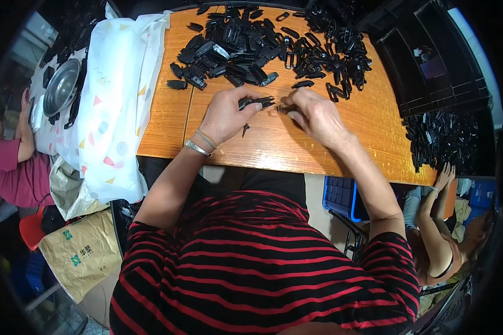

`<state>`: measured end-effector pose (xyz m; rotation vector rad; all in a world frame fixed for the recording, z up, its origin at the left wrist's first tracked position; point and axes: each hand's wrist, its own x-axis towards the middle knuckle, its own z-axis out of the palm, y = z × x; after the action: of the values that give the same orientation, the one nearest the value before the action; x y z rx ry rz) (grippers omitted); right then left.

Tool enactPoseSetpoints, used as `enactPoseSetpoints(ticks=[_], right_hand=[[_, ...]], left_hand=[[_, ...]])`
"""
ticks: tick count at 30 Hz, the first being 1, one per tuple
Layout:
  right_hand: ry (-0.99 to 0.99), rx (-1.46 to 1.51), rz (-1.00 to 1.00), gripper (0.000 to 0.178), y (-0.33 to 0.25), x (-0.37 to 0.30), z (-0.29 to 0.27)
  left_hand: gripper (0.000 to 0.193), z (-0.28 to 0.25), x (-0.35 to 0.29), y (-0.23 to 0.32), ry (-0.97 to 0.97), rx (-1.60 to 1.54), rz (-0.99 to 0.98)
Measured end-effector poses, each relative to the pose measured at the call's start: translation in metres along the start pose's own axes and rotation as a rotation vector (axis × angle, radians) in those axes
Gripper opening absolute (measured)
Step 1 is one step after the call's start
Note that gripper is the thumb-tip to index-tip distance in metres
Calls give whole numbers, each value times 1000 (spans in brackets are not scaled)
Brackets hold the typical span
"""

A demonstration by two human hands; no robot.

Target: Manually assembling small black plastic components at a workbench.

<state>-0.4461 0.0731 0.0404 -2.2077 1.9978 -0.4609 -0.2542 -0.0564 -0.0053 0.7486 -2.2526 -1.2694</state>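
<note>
My left hand (227, 114) is closed around a slim black plastic part (257, 103), whose forked end points to the right. Close by on the right, my right hand (313, 114) pinches something small and dark, mostly covered by the fingers. A gap separates the two hands. Below my left fingers, a small pointed black piece (245, 130) lies on the wooden table (274, 145). Beyond my hands sits a heap of black oblong plastic parts (229, 50). To its right, several black frame-like pieces (324, 53) are spread in a looser pile.
A black plastic bin (430, 56) stands at the right, with more black pieces (444, 139) below it. White patterned sheeting (114, 100) covers the left side, near a metal bowl (62, 89). Other people sit at both sides; one person's hand (445, 177) touches the right table edge.
</note>
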Motion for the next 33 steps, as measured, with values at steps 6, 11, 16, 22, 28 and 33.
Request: enactPoseSetpoints(ticks=[6, 11, 16, 22, 28, 33], right_hand=[[253, 242, 15, 23, -24, 13, 22], [422, 605, 229, 19, -41, 12, 38], [530, 1115, 343, 20, -72, 11, 49], [515, 977, 360, 22, -73, 9, 32], [567, 692, 254, 24, -71, 13, 31], [526, 712, 237, 22, -73, 11, 30]], left_hand=[[20, -2, 0, 8, -27, -317, -15], [23, -5, -13, 19, -38, -854, -213], [27, 14, -24, 15, 84, -1047, -140], [30, 7, -27, 20, 191, -1083, -170], [27, -1, -29, 23, 118, -862, -59], [26, -2, -31, 20, 128, -802, -43]])
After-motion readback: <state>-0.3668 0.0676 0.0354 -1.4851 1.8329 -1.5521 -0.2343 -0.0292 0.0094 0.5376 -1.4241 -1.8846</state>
